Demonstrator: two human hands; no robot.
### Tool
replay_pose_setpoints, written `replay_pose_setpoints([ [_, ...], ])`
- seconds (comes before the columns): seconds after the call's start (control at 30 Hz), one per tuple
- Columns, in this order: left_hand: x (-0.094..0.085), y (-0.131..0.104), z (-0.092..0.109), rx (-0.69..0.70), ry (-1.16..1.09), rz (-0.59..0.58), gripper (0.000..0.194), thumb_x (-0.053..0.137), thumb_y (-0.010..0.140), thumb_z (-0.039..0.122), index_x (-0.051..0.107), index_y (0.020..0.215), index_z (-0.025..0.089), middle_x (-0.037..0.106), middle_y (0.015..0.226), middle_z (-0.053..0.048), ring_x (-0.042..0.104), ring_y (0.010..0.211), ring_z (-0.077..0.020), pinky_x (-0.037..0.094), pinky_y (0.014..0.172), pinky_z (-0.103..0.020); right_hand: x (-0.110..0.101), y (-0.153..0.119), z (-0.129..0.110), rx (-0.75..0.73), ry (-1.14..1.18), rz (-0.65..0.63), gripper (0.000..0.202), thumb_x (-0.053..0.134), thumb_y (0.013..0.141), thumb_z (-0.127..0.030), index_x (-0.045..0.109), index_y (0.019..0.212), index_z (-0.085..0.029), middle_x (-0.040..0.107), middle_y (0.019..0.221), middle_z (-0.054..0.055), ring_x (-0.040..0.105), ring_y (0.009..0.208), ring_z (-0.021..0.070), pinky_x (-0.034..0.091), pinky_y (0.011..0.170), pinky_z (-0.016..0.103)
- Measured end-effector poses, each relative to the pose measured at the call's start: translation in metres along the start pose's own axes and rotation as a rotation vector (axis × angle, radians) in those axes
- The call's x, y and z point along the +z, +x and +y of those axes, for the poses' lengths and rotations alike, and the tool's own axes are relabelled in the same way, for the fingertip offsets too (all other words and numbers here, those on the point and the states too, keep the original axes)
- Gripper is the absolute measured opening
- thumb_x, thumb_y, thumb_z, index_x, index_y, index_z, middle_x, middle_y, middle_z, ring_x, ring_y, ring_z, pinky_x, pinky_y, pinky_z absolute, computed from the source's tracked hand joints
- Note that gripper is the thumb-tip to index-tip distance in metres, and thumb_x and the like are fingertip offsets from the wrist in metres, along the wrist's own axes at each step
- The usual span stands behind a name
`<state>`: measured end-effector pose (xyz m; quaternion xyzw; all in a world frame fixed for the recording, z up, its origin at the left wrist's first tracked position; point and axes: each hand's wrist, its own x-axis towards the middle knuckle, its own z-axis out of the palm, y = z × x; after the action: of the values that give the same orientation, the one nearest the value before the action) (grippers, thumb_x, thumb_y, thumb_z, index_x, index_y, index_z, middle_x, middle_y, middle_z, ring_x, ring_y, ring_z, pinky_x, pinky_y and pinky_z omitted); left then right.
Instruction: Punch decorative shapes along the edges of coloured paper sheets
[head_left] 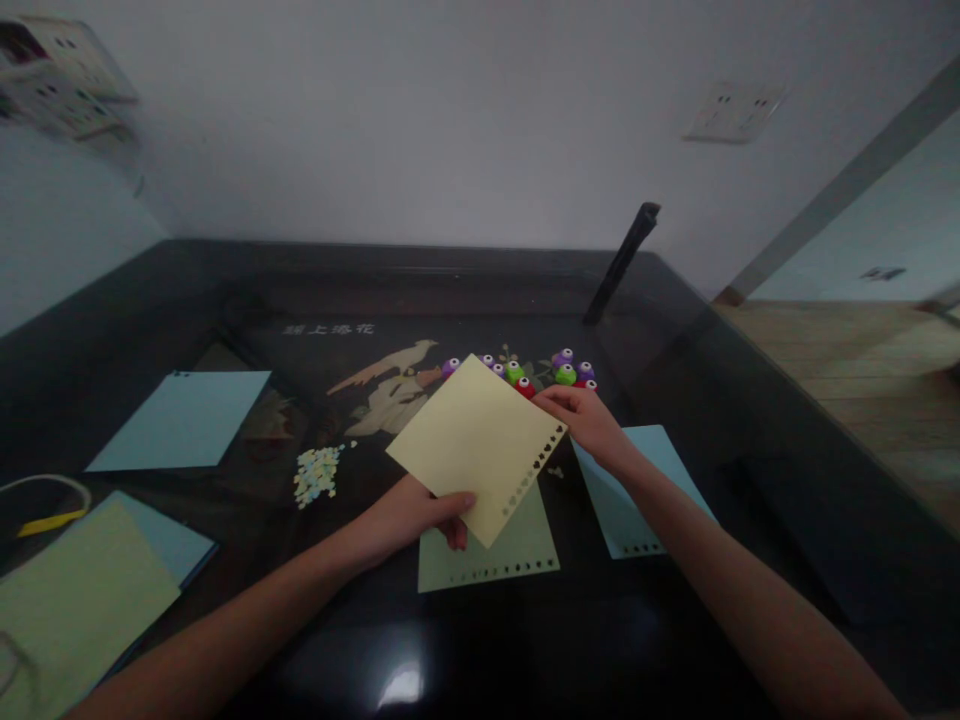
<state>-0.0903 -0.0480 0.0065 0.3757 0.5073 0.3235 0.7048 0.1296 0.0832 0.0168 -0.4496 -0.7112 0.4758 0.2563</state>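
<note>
A pale yellow sheet (472,440) is held tilted above the dark table, with a row of punched shapes along its lower right edge. My left hand (420,515) pinches its lower left side, thumb on top. My right hand (581,415) has its fingers closed at the sheet's right edge. Beneath it lies a pale green punched sheet (491,565). A blue punched sheet (630,500) lies partly under my right forearm. Behind the held sheet are several purple, green and red round items (565,374), some partly hidden. Small cut-out paper pieces (317,474) form a pile on the left.
Another blue sheet (184,420) lies at the left. Green and blue sheets (94,600) are stacked at the near left beside a yellow object (51,522) and a white cord. A black post (622,262) rises at the back right of the table (360,650).
</note>
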Motion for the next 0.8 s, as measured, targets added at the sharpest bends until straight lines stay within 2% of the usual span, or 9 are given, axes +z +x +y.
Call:
replay_pose_setpoints([
  [0.2,-0.018,0.009,0.007,0.244,-0.145,0.37,0.02,0.069,0.073,0.03,0.062,0.075,0.012,0.062,0.059,-0.002,0.056,0.05,-0.0122,0.048,0.053,-0.025,0.017,0.012,-0.002,-0.101,-0.127,-0.022,0.024,0.05,0.086,-0.034,0.064,0.084,-0.015,0.068,0.072,0.005,0.06,0.058,0.0136,0.047,0.059,0.028],
  [0.3,-0.025,0.012,0.013,0.315,-0.228,0.472,0.018,0.069,0.072,0.028,0.061,0.077,0.012,0.06,0.056,0.001,0.055,0.05,-0.0111,0.048,0.054,-0.025,0.034,0.02,-0.011,-0.161,-0.254,-0.009,0.016,0.054,0.085,-0.028,0.065,0.086,-0.016,0.069,0.078,0.004,0.062,0.065,0.0143,0.047,0.065,0.029],
  [0.43,-0.027,0.015,0.015,0.381,-0.269,0.519,0.022,0.07,0.071,0.028,0.061,0.081,0.011,0.062,0.061,0.0,0.055,0.048,-0.0101,0.049,0.053,-0.024,0.058,0.031,-0.026,-0.193,-0.481,0.034,0.014,0.059,0.083,-0.027,0.064,0.093,-0.018,0.07,0.087,0.006,0.062,0.077,0.0186,0.043,0.069,0.03],
  [0.6,-0.028,0.016,0.013,0.403,-0.277,0.532,0.026,0.072,0.07,0.03,0.061,0.083,0.009,0.063,0.06,-0.001,0.056,0.048,-0.011,0.05,0.053,-0.025,0.081,0.039,-0.035,-0.169,-0.746,0.071,0.035,0.053,0.088,-0.042,0.061,0.104,-0.011,0.068,0.097,0.018,0.064,0.083,0.0283,0.042,0.065,0.035],
  [0.7,-0.028,0.017,0.011,0.396,-0.26,0.525,0.026,0.071,0.071,0.03,0.062,0.083,0.009,0.063,0.06,-0.001,0.057,0.049,-0.0119,0.05,0.053,-0.025,0.091,0.042,-0.037,-0.15,-0.848,0.076,0.043,0.053,0.087,-0.042,0.058,0.11,-0.007,0.068,0.094,0.022,0.065,0.081,0.0316,0.043,0.063,0.037],
  [0.8,-0.028,0.017,0.008,0.401,-0.208,0.51,0.024,0.07,0.072,0.031,0.062,0.081,0.01,0.062,0.056,0.0,0.057,0.049,-0.013,0.049,0.053,-0.026,0.098,0.045,-0.039,-0.139,-0.899,0.058,0.038,0.053,0.086,-0.038,0.062,0.104,-0.006,0.069,0.088,0.023,0.066,0.078,0.0319,0.044,0.062,0.038],
])
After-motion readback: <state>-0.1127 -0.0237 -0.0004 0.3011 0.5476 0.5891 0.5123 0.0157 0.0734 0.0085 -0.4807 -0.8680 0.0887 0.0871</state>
